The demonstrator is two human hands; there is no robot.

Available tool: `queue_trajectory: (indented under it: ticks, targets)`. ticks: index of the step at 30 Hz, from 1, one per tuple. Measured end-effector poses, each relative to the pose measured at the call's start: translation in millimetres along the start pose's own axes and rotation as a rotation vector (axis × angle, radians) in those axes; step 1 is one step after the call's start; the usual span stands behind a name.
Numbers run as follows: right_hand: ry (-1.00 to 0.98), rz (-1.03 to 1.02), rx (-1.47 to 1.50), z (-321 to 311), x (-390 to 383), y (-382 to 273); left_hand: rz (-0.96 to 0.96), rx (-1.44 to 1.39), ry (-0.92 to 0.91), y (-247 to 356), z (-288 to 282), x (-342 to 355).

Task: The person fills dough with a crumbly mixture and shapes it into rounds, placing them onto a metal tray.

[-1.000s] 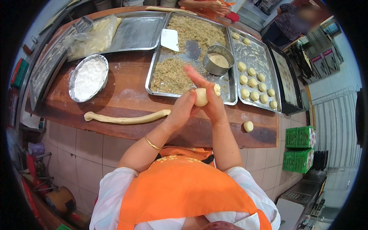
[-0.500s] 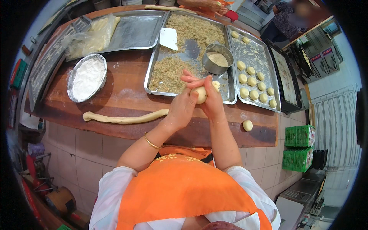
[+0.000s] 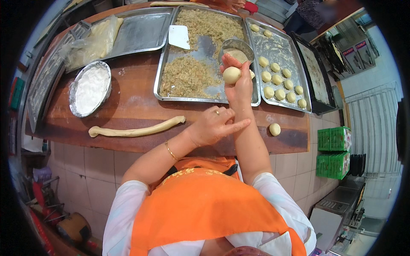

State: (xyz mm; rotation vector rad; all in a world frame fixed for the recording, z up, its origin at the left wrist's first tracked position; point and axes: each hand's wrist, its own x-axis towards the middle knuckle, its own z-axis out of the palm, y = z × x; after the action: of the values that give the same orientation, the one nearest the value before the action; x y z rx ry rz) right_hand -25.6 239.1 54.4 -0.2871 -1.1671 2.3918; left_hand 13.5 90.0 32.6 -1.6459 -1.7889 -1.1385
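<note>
- Wooden table (image 3: 141, 87): brown top, floury smears in places; bears everything below.
- Wide metal tray (image 3: 206, 52): mid-table, crumbly mixture (image 3: 188, 77) heaped at far and near ends, bare metal between.
- Second metal tray (image 3: 273, 46): just right of the first. Pale balls (image 3: 276, 80) grouped nearer the person, two apart at the far end.
- Dough rope (image 3: 139, 129): near edge of table, left of the hands, slightly curved. Judged soft and prone to stretch; best supported along its length.
- Metal bowl (image 3: 72, 94): left on the table, white powder (image 3: 91, 87) inside.
- Left hand (image 3: 213, 127): beside or against the right forearm, contact uncertain. Fingers loosely curled, one digit extended rightward. No object visible; cannot tell whether anything lies beneath the fingers.
- Right hand (image 3: 240, 88): over near right part of the wide tray, half-curled, cradling a dough ball (image 3: 232, 75).
- Round tin (image 3: 237, 43): in the wide tray, just beyond right fingers.
- White scraper (image 3: 179, 37): flat, at wide tray's left side.
- Handling, held ball: smooth, round. Judged light, soft, easily dented, perhaps slightly tacky. Hold from beneath, palm cupped round its widest part; avoid fingertip pinching.
- Single smaller ball (image 3: 274, 129): on bare wood, right of the forearm.
</note>
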Motion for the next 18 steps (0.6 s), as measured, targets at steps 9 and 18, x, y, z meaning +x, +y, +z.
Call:
queue_trajectory:
  ticks: [9,18]
  targets:
    - [-0.025,-0.073,-0.136,7.9,3.2,-9.4,-0.711,-0.216,0.289,-30.3,-14.9,11.8]
    - [-0.338,0.005,-0.254,11.5,-35.7,0.9,-0.838,-0.748,0.356,-26.7,10.3,12.2]
